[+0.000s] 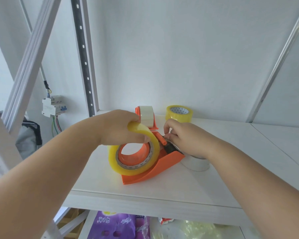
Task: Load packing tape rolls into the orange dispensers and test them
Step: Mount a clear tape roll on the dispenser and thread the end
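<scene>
At the far left, beyond the shelf frame, a circuit breaker (53, 107) hangs on the wall with coloured wires trailing below it. Next comes the left hand (121, 128), curled over the top of the yellow tape roll (133, 152) and gripping its outer band. That roll sits on the hub of the near orange dispenser (155, 167), which stands on the white shelf (231, 178) near its front edge. Just behind it a second dispenser (146, 116) already carries a pale roll. To the right, the right hand (185, 137) has its fingertips pinched at the cutter end of the near dispenser, apparently on the tape's free end, though the film itself is too thin to make out. A white roll (196, 163) lies under that wrist, and a spare yellow roll (179, 113) stands at the back. The roll looks stiff and fairly light; its smooth side is probably slippery, so the rim is the better hold, while the loose end will likely cling and crease.
</scene>
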The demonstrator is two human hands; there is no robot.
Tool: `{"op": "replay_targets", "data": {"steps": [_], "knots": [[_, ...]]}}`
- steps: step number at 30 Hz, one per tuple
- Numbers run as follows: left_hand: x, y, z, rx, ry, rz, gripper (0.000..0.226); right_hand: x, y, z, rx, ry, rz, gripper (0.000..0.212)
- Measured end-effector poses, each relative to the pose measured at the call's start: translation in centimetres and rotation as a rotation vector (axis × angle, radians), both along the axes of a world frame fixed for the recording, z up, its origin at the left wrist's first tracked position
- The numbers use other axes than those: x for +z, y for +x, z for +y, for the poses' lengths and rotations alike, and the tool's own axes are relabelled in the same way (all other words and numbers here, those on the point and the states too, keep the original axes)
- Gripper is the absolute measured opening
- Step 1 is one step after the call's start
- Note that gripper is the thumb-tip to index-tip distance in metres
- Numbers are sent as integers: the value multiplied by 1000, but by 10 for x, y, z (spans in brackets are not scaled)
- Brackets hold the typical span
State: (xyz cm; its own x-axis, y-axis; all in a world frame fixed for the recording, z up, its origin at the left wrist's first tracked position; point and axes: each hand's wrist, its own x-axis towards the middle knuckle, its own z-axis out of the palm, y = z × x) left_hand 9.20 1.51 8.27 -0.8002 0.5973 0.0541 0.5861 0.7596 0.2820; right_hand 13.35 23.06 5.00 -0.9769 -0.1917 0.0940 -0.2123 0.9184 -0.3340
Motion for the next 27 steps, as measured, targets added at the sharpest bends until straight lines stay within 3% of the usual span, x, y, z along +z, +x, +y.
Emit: {"op": "replay_targets", "data": {"steps": [8,14,27], "knots": [[2,-1,-8,2,31,-35,48,1,-6,16,-46,-83,-18,9],[2,-3,-12,-23,114,-133,38,0,-11,30,-83,-113,-33,7],[1,-8,-19,-36,11,-130,37,-4,-16,60,-136,-114,38,18]]}}
